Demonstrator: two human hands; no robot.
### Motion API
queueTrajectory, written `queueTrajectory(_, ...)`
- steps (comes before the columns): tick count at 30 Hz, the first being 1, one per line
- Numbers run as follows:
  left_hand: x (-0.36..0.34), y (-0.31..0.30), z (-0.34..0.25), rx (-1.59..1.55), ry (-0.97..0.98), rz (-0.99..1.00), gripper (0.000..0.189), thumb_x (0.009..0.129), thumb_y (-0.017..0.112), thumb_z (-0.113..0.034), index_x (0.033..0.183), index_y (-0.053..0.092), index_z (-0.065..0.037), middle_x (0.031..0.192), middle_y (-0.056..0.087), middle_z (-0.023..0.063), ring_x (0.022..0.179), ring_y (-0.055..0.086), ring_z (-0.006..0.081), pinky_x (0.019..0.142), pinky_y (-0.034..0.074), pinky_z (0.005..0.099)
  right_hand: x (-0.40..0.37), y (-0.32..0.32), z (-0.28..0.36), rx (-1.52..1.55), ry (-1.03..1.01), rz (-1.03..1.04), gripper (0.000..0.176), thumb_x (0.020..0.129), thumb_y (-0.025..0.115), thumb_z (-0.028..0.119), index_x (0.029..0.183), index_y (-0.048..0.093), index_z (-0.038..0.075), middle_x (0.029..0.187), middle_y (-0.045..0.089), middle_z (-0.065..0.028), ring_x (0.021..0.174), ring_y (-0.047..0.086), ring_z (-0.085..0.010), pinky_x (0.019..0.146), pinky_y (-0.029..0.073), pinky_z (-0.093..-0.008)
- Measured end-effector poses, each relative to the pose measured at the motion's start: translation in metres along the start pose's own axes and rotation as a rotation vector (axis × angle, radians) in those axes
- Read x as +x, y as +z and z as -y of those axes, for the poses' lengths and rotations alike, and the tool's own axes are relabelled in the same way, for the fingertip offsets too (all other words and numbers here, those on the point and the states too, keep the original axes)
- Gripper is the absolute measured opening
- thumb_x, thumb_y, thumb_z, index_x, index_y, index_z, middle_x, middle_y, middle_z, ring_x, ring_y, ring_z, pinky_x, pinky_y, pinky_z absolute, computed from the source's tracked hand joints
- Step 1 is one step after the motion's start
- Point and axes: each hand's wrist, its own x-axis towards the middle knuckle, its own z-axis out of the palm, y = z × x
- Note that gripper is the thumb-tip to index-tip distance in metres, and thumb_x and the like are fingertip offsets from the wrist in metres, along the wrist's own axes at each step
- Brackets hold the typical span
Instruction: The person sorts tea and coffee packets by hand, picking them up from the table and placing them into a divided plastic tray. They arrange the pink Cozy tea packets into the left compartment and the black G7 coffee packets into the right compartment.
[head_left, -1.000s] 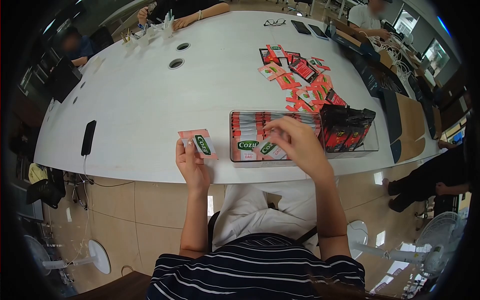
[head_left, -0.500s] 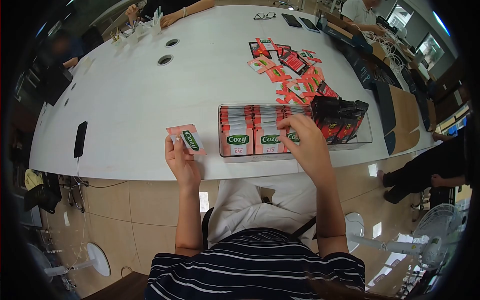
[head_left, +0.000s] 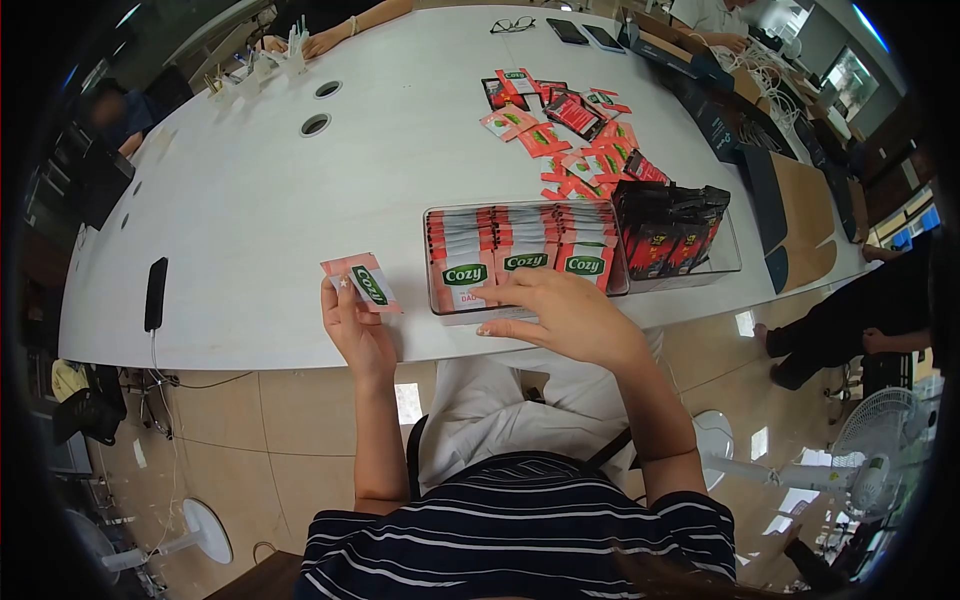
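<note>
A pink and white Cozy sachet is pinched in my left hand, above the table near its front edge. My right hand reaches across the front of a clear box, fingers apart and pointing left, with nothing seen between them. Its fingertips are over the lower part of the front left Cozy sachet; whether they touch it I cannot tell. Rows of pink sachets stand upright in the box. Black sachets fill its right part.
Loose pink and black sachets lie behind the box. A phone with a cable is at left. Glasses, two phones and cardboard boxes are farther off. People sit across the table; another person stands at right.
My right hand has moved left and down across the front of the box, uncovering the right Cozy row. My left hand still holds its sachet. The view has shifted slightly.
</note>
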Motion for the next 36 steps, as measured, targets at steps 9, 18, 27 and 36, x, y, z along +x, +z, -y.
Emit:
queueTrajectory(9,0.0,0.003,0.0,-0.01,0.01,0.005,0.011,0.095,0.047,-0.019,0.1,0.05,-0.009,0.089,0.06,-0.0008,0.078,0.06,0.0071,0.062,0.051,0.0238,0.002,-0.007,0.0,0.063,0.068,0.085,0.042,0.087,0.057,0.043,0.113,0.065,0.011,0.099,0.062,-0.0107,0.088,0.059,-0.0265,0.078,0.046,-0.0356)
queueTrajectory(18,-0.005,0.001,0.003,-0.001,0.08,0.039,0.016,0.092,0.054,-0.016,0.101,0.049,-0.005,0.091,0.061,0.0052,0.08,0.061,0.0109,0.065,0.053,0.0265,0.015,-0.007,0.017,0.22,-0.007,-0.254,0.031,0.081,0.066,0.029,0.101,0.066,0.006,0.084,0.064,-0.0084,0.076,0.062,-0.0256,0.067,0.047,-0.0336)
queueTrajectory(27,-0.011,0.0,0.004,0.031,0.15,0.252,0.017,0.082,0.065,-0.003,0.093,0.053,-0.002,0.091,0.063,0.0099,0.083,0.059,0.0145,0.069,0.05,0.0267,0.037,0.02,0.043,0.322,-0.148,-0.616,0.014,0.078,0.067,0.007,0.091,0.063,0.004,0.084,0.064,-0.0078,0.076,0.061,-0.024,0.069,0.048,-0.0319)
queueTrajectory(36,-0.007,0.001,0.003,0.071,0.052,0.185,0.009,0.087,0.059,-0.007,0.091,0.052,-0.003,0.088,0.06,0.0086,0.076,0.057,0.013,0.064,0.046,0.0256,-0.025,-0.06,-0.011,-0.26,0.023,-0.629,0.017,0.081,0.057,-0.001,0.096,0.063,0.003,0.089,0.062,-0.0081,0.087,0.057,-0.0231,0.075,0.043,-0.0318)
